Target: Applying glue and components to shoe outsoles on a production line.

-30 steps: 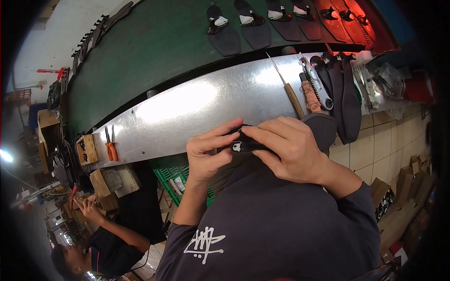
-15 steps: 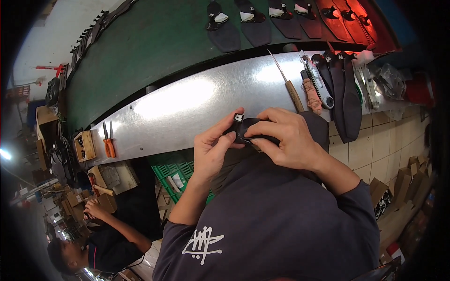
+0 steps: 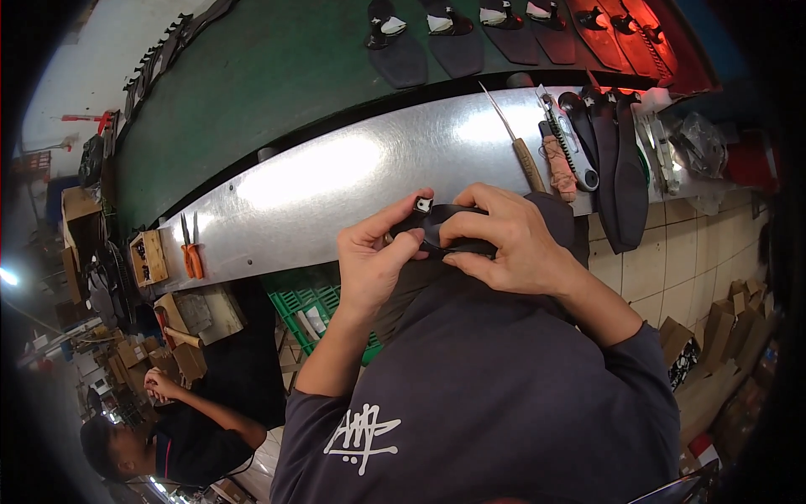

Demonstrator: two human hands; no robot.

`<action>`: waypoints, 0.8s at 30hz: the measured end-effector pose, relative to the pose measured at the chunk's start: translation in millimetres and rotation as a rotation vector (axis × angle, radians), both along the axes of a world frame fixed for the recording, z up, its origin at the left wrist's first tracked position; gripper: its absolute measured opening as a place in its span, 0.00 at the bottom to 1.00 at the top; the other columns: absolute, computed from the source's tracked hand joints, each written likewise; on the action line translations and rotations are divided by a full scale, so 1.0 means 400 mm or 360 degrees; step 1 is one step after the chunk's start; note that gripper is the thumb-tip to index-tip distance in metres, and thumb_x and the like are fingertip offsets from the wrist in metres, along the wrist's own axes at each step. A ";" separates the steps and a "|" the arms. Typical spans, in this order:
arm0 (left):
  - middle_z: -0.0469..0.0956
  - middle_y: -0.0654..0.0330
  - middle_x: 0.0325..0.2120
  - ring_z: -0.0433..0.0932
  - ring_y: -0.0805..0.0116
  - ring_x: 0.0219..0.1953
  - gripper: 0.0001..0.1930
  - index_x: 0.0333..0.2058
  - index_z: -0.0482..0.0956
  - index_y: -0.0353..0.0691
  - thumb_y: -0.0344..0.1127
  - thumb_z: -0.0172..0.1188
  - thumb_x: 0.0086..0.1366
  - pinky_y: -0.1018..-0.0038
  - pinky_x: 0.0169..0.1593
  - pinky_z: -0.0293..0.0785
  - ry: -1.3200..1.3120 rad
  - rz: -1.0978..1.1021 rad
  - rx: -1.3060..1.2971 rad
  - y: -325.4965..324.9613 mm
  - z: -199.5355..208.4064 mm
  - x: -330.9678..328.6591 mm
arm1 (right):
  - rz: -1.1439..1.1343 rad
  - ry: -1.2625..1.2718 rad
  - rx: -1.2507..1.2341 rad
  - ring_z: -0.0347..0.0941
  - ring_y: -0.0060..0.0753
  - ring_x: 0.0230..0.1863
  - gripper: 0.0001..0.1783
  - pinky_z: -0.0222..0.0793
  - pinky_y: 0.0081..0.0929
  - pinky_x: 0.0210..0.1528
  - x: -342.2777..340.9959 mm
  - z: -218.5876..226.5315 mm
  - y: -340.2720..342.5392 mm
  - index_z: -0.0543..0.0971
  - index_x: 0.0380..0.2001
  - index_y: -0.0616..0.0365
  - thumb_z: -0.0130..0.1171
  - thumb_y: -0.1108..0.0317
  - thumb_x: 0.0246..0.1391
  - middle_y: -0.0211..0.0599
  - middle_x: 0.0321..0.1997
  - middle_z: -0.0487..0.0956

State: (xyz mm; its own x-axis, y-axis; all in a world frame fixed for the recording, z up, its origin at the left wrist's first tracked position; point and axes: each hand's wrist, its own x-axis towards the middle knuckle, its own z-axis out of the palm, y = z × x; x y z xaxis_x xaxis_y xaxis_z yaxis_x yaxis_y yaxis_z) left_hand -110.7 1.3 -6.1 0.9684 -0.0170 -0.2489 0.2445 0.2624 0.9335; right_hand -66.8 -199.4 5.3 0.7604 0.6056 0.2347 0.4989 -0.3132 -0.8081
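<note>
Holding black piece (image 3: 434,223) mid-frame, pinched in half-curled left hand (image 3: 374,254) and half-curled right hand (image 3: 514,241); running roughly left-right, neither nearer.

One head-worn fisheye looks down from near above the left hand (image 3: 369,254) and right hand (image 3: 514,242).

held piece (image 3: 434,225): black | tabletop (image 3: 243,101): green | pliers handles (image 3: 193,263): orange | crate (image 3: 287,306): green
</note>
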 end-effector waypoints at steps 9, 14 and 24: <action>0.77 0.51 0.48 0.80 0.73 0.40 0.18 0.48 0.78 0.32 0.18 0.55 0.57 0.81 0.32 0.82 0.0131 0.0072 -0.0131 0.006 0.009 0.009 | -0.0119 -0.0330 0.0097 0.73 0.41 0.33 0.13 0.68 0.32 0.34 -0.014 -0.028 0.013 0.79 0.27 0.52 0.69 0.71 0.32 0.39 0.35 0.74; 0.69 0.45 0.56 0.82 0.69 0.37 0.25 0.60 0.64 0.32 0.23 0.47 0.63 0.83 0.29 0.82 0.0423 0.0051 -0.0585 0.010 0.045 0.015 | -0.0138 -0.0552 0.0097 0.73 0.42 0.33 0.15 0.68 0.34 0.34 -0.023 -0.013 0.005 0.81 0.30 0.49 0.71 0.69 0.32 0.39 0.37 0.75; 0.79 0.64 0.37 0.76 0.81 0.35 0.18 0.51 0.75 0.34 0.26 0.53 0.61 0.84 0.38 0.71 0.0372 -0.0280 -0.0175 0.039 0.028 0.004 | -0.0198 -0.0344 0.0129 0.72 0.38 0.27 0.13 0.65 0.31 0.30 -0.034 -0.004 -0.002 0.76 0.35 0.57 0.66 0.74 0.44 0.34 0.26 0.75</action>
State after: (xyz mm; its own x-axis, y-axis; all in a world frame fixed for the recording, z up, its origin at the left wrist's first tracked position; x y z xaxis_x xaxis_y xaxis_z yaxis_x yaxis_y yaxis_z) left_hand -109.1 17.0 5.1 0.8649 -0.2186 -0.4519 0.4999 0.2933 0.8149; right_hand -80.2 -200.2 3.5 0.7546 0.4832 0.4439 0.6245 -0.3213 -0.7119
